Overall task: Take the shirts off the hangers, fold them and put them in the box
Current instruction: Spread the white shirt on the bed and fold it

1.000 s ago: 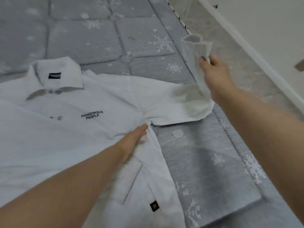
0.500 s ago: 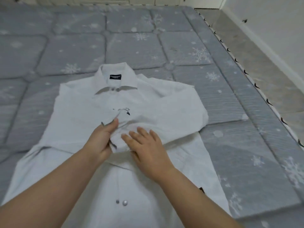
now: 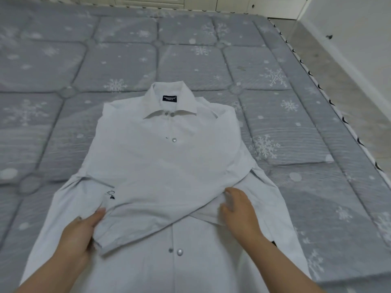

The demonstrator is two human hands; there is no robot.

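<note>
Flat on the mattress [image 3: 232,66] lies the white shirt [image 3: 169,166], front up, collar [image 3: 169,102] pointing away from the person, dark label [image 3: 170,98] readable inside the neck. Placket snapped shut, snaps [image 3: 174,140] showing down the centre. Both sleeves are folded across the chest; the top sleeve [image 3: 160,199] runs diagonally from the right shoulder down to the cuff [image 3: 105,244] at lower left. Small dark embroidered mark [image 3: 111,194] sits near that cuff end. Left hand [image 3: 81,235] grips the cuff end, thumb on top of the fabric, fingers curled under it. Right hand [image 3: 238,208] rests on the shirt at the lower right of the crossed sleeves, fingers bent and tucked at the sleeve's edge; cannot tell for sure if it pinches cloth or just presses. Shirt hem runs out of view at the bottom between the forearms. Mattress is grey, quilted, with white snowflake print, and the shirt lies near its centre. Grey stone floor [image 3: 338,66] runs along the mattress's right side, white wall [image 3: 359,22] beyond it, pale cabinet fronts [image 3: 148,0] along the top edge.
</note>
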